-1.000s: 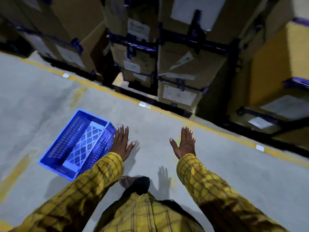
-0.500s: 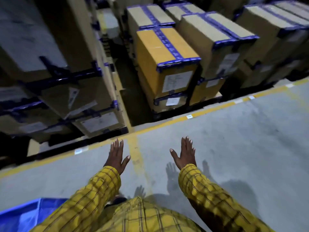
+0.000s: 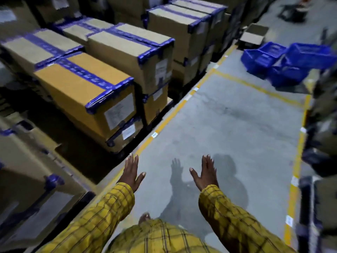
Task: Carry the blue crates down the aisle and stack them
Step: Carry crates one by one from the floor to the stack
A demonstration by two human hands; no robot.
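Several blue crates (image 3: 288, 61) lie in a loose heap on the floor at the far end of the aisle, upper right. My left hand (image 3: 131, 172) and my right hand (image 3: 205, 172) are held out in front of me over the grey floor, palms down, fingers straight, holding nothing. Both are far from the crates. Yellow checked sleeves cover my arms.
Stacks of cardboard boxes (image 3: 102, 79) bound with blue tape line the left side behind a yellow floor line (image 3: 164, 121). Dark racking (image 3: 322, 143) stands along the right. A grey concrete aisle (image 3: 237, 128) runs between them toward the crates.
My view has swung right, from the shelving wall to looking down the aisle. The single blue crate at my left has left the view and the far crate heap has come into sight. Hands stay empty.
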